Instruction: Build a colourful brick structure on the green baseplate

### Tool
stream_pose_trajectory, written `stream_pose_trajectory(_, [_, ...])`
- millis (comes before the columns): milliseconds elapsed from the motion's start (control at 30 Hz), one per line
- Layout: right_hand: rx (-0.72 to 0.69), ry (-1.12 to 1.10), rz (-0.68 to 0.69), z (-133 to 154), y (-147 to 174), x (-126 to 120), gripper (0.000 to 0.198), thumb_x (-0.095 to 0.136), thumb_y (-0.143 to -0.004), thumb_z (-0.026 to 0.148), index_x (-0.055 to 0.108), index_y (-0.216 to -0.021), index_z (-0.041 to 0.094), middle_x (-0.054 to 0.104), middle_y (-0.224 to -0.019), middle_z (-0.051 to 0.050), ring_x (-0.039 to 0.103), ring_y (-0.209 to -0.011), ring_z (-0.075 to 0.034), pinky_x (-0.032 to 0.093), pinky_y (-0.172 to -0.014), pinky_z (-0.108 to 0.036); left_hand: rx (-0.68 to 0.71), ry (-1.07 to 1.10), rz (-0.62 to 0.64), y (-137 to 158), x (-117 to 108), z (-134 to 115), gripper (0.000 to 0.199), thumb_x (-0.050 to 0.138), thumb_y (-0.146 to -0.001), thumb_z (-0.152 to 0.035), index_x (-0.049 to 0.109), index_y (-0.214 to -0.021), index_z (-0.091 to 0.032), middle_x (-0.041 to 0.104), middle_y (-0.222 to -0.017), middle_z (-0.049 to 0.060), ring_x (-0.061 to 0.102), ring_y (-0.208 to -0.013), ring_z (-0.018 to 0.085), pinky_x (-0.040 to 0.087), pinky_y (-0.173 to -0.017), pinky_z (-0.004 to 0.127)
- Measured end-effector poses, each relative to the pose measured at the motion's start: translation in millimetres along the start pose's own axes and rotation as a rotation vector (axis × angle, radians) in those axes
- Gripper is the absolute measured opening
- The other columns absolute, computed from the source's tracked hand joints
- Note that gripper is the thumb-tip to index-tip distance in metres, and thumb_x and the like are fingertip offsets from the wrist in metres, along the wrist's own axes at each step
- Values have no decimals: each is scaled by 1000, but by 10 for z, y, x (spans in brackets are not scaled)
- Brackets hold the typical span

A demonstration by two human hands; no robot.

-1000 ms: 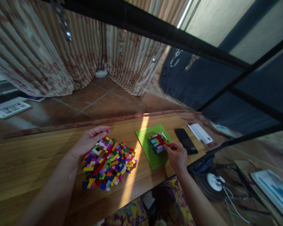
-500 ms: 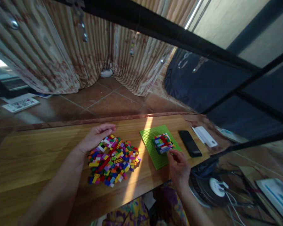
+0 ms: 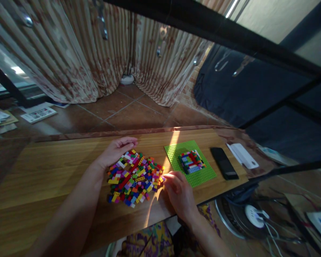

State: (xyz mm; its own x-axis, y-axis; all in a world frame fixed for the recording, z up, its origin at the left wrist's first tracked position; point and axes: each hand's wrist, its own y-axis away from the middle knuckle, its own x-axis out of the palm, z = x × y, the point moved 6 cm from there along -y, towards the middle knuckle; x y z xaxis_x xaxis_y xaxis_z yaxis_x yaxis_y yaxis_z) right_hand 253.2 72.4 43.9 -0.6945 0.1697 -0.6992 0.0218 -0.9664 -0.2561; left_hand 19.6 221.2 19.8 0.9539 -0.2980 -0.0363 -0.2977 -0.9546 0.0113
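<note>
A pile of small colorful toy building bricks (image 3: 133,180) lies on the wooden table. My left hand (image 3: 117,151) rests at the pile's upper left edge, fingers stretched out loosely and holding nothing visible. At the right edge of the pile is my right hand (image 3: 178,191), its thumb and fingertips drawn together beside the outermost bricks. Whether a brick is between them is too small to make out. Right of it lies a green baseplate (image 3: 203,179), bearing a low block of multicolored bricks (image 3: 192,161) with red ones across its middle.
A black phone (image 3: 224,163) lies right of the baseplate, and a white flat object (image 3: 243,156) lies beyond it. A dark metal bar (image 3: 203,28) with hanging clips crosses above the table (image 3: 56,171). A white power strip (image 3: 254,216) sits low at the right.
My right hand has moved left from the brick block on the baseplate to the pile's right edge. My left hand stays by the pile. The whole view has shifted slightly.
</note>
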Motion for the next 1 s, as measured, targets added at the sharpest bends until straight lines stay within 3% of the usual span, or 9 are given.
stream_pose_trajectory(233, [-30, 139, 48, -43, -40, 141, 17, 57, -87, 19, 65, -101, 22, 64, -97, -6, 59, -93, -21, 49, -82, -34, 13, 6, 5, -4, 4, 0, 41, 70, -76, -44, 68, -109, -20, 73, -108, 7, 66, -103, 22, 48, -97, 40])
stream_pose_trajectory(633, [55, 102, 26, -40, -58, 53, 8, 58, -88, 24, 64, -84, 21, 62, -80, -2, 58, -78, -17, 44, -69, -28, 16, 9, 7, -9, -1, 14, 41, 71, -76, -44, 67, -110, -20, 73, -108, 7, 66, -103, 22, 49, -97, 40])
stream_pose_trajectory(833, [175, -116, -35, -122, -60, -3, 16, 56, -87, 32, 66, -83, 19, 65, -78, -3, 59, -70, -15, 45, -63, -26, 10, 9, 9, -6, 2, 17, 42, 70, -77, -44, 66, -111, -19, 72, -109, 7, 66, -104, 21, 48, -99, 40])
stream_pose_trajectory(1000, [356, -388, -178, -305, -32, -158, 24, 62, -81, 41, 69, -81, 18, 68, -72, -3, 60, -66, -15, 47, -60, -26, 4, -20, 1, 3, -2, 9, 44, 69, -77, -47, 66, -112, -19, 72, -111, 8, 66, -105, 22, 48, -98, 40])
